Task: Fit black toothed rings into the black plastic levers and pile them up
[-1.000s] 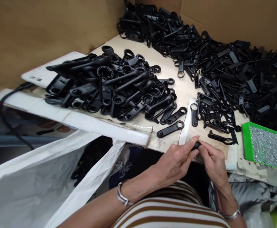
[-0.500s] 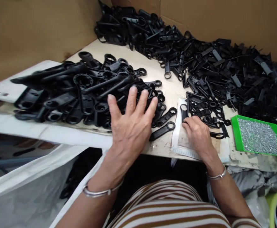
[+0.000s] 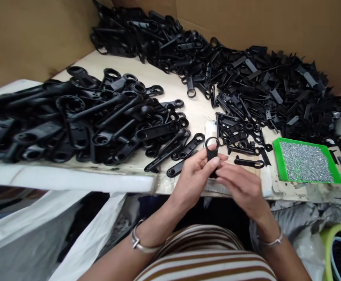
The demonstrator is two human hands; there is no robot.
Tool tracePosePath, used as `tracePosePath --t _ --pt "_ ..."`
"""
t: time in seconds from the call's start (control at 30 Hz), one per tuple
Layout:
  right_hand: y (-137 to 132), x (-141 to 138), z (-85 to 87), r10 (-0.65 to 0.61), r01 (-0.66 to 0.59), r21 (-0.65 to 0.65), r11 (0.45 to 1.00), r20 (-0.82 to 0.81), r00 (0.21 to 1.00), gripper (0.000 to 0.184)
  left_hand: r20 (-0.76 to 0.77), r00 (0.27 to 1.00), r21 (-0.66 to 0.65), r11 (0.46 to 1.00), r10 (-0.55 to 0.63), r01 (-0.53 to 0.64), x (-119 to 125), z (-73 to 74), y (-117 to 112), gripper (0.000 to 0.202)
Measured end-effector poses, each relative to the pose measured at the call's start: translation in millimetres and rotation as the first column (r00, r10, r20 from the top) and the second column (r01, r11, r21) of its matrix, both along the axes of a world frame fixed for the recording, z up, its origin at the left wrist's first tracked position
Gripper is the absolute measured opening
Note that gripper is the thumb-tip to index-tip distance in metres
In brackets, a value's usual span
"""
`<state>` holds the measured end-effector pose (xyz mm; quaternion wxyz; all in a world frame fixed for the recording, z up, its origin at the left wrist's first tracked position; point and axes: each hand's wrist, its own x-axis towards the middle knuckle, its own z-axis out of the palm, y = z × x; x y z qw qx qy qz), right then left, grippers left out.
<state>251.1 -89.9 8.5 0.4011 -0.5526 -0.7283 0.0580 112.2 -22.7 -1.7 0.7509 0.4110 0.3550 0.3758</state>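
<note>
My left hand is closed around a black plastic handle part with a ring at its end, the ring standing up above the thumb. Close against it, the bent, pressed-together fingers of my right hand meet the part's lower end; what they pinch is hidden. Just beyond the hands lie small black plastic parts and a loose black strip with a slotted end. To the left is a heap of larger black ring-ended handles, some at the table's front edge.
A big pile of black parts runs along the cardboard wall behind. On the right stands a green tray full of small silvery metal pieces. Below it on the floor side is a yellow-green bucket.
My left hand has left the heap of handles and come right to hold the ring-ended part. My right hand has drawn in beside it, and the view has shifted right.
</note>
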Motion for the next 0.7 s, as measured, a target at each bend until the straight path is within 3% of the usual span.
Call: tracePosePath --t 0.03,0.07,0.13,0.23,0.33,0.43,0.53,0.63,0.7 --pt "0.8 13.7 2.9 -0.023 0.024 -0.039 0.999 0.03 0.999 0.018 0.041 0.999 -0.057 0.998 -0.001 0.003 3.9 -1.1 0.3 0.049" --pt "2.3 29.5 5.3 -0.128 0.131 -0.029 0.991 0.087 0.988 0.018 0.07 0.998 -0.092 0.996 0.0 0.007 6.2 -2.0 0.8 0.049" --pt "7.0 62.3 7.8 -0.324 0.36 -0.064 0.931 0.309 0.894 0.02 0.106 0.994 -0.129 0.991 -0.015 0.029 7.6 -3.4 1.1 0.052" --pt "17.3 100.5 6.6 -0.252 0.438 -0.21 0.874 0.575 0.778 0.026 0.134 0.989 -0.175 0.981 -0.057 0.08 6.2 -4.9 -1.5 0.059" --pt "25.8 117.9 5.3 -0.132 0.403 -0.304 0.863 0.635 0.762 0.027 0.152 0.984 -0.206 0.971 -0.088 0.119 4.0 -5.7 -4.3 0.054" --pt "24.4 117.3 8.6 -0.215 0.429 -0.247 0.869 0.593 0.776 0.026 0.172 0.981 -0.225 0.966 -0.089 0.127 1.2 -6.5 -4.2 0.043" --pt "14.0 96.8 12.8 -0.299 0.404 -0.259 0.877 0.363 0.882 0.03 0.188 0.981 -0.259 0.961 -0.044 0.093 -1.0 -8.4 -2.3 0.033" --pt "5.3 61.0 9.9 -0.073 0.097 -0.501 0.86 0.066 0.995 0.028 0.209 0.978 -0.284 0.958 0.013 0.048 -2.0 -11.5 -1.5 0.03" --pt "3.7 39.2 3.3 0.041 -0.018 -0.534 0.845 0.031 0.999 0.029 0.222 0.974 -0.293 0.956 0.034 0.034 -2.7 -13.7 -2.1 0.031"
